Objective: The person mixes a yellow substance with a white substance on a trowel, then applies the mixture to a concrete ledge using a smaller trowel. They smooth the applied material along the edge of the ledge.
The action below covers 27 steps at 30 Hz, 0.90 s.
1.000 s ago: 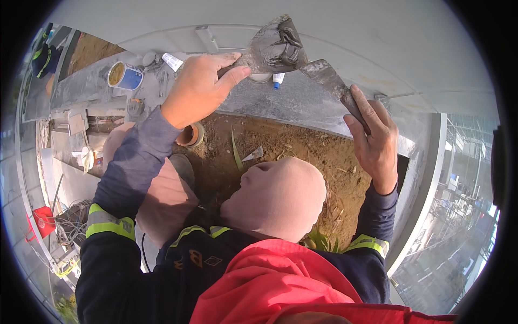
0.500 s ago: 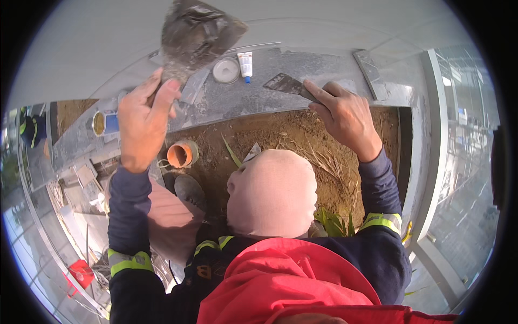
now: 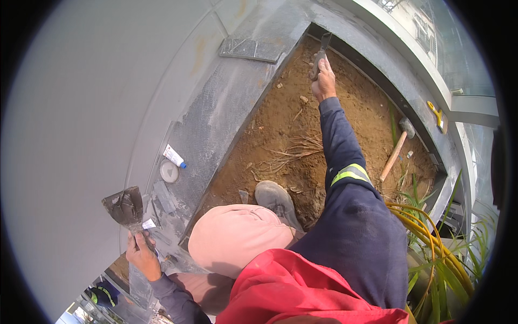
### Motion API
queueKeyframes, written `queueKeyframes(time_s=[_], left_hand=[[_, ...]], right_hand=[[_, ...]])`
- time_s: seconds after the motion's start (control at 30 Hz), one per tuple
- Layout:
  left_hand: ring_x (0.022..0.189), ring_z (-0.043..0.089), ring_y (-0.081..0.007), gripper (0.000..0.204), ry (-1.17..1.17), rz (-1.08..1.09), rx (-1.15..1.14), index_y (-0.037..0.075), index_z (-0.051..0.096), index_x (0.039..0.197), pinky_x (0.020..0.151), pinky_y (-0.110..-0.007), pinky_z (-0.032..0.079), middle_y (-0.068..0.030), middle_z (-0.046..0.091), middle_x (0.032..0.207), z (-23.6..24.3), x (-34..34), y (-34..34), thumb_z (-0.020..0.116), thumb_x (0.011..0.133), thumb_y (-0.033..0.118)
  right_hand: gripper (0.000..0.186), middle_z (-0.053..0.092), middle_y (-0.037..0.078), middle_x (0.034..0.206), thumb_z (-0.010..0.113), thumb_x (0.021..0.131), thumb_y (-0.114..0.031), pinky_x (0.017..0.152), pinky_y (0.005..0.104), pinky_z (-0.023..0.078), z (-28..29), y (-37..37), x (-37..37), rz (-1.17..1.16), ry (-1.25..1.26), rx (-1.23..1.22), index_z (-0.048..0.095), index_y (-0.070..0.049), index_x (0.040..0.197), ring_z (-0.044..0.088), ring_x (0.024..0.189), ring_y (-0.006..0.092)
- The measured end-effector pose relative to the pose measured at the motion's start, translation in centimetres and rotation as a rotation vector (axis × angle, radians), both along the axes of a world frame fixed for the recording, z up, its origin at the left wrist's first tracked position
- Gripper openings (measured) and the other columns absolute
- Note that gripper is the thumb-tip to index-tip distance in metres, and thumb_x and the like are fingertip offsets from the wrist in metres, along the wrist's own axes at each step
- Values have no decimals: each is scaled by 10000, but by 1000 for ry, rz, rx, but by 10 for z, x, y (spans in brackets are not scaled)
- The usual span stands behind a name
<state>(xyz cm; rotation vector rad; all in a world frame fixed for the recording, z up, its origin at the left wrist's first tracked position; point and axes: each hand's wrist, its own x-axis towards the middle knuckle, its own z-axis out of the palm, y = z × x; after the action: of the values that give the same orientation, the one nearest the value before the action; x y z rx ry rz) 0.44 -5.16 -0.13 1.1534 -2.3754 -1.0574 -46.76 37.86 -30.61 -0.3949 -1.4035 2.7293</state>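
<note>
My left hand (image 3: 143, 256), low at the left, is closed around the handle of a wide putty knife (image 3: 127, 208). Dark grey paste coats its broad blade, which points up in front of the pale wall panel. At the far end of the soil bed, my outstretched right hand (image 3: 325, 81) grips a narrower putty knife (image 3: 319, 60). The tip of that blade is at the bed's dark inner edge by the far corner; whether it touches is hard to see. A white tube with a blue cap (image 3: 174, 156) and a round lid (image 3: 169, 170) rest on the grey stone ledge (image 3: 226, 97).
A loose stone strip (image 3: 251, 49) lies on the ledge. On the soil (image 3: 280, 121) is a wooden-handled hammer (image 3: 396, 151). A yellow-handled scraper (image 3: 437, 117) sits on the right ledge. Yellow hoses (image 3: 431, 243) and green leaves fill the lower right. My shoe (image 3: 276, 202) stands in the bed.
The view has swung right. My right hand has stretched far out to the bed's corner with its putty knife. The left hand has dropped lower, still holding the wide putty knife.
</note>
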Motion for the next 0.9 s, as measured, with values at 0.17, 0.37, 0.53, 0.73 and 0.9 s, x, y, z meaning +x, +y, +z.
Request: queueKeyframes(time_s=[0.17, 0.37, 0.53, 0.73, 0.9], left_hand=[[580, 544, -83, 322, -38, 42, 30, -79, 659, 1093, 511, -240, 392, -55, 657, 781, -7, -1, 2, 592, 1037, 231], [564, 523, -77, 317, -133, 8, -67, -51, 664, 1008, 504, -245, 382, -32, 622, 753, -2, 6, -3, 593, 1038, 257], [565, 526, -77, 321, -178, 26, -58, -33, 665, 1002, 507, -246, 384, -24, 616, 750, -4, 6, -4, 590, 1039, 277], [592, 547, -88, 327, -217, 36, -38, -40, 671, 1053, 528, -255, 404, -37, 634, 778, -2, 6, 5, 591, 1032, 277], [600, 554, -104, 336, -256, 22, -38, -51, 668, 1069, 552, -269, 423, -46, 641, 798, -7, 0, 5, 592, 1027, 273]], right_hand=[[562, 558, 88, 1465, 601, 1036, -149, 878, 294, 525, -50, 1, -64, -163, -21, 130, 400, -16, 1544, 619, 1121, 157], [555, 539, 96, 1494, 582, 1028, -85, 916, 292, 512, -58, -32, -98, -227, -33, 102, 394, -7, 1545, 598, 1194, 168], [547, 532, 95, 1502, 570, 1030, -66, 911, 294, 511, -65, -32, -109, -218, -40, 107, 396, -9, 1545, 589, 1203, 164], [565, 486, 156, 1533, 571, 1037, -100, 1086, 294, 432, -63, -48, -113, -183, -19, 130, 367, 10, 1551, 510, 1353, 218], [549, 466, 202, 1537, 558, 1034, -57, 1123, 298, 398, -75, -43, -124, -198, 28, 114, 361, 64, 1532, 500, 1368, 237]])
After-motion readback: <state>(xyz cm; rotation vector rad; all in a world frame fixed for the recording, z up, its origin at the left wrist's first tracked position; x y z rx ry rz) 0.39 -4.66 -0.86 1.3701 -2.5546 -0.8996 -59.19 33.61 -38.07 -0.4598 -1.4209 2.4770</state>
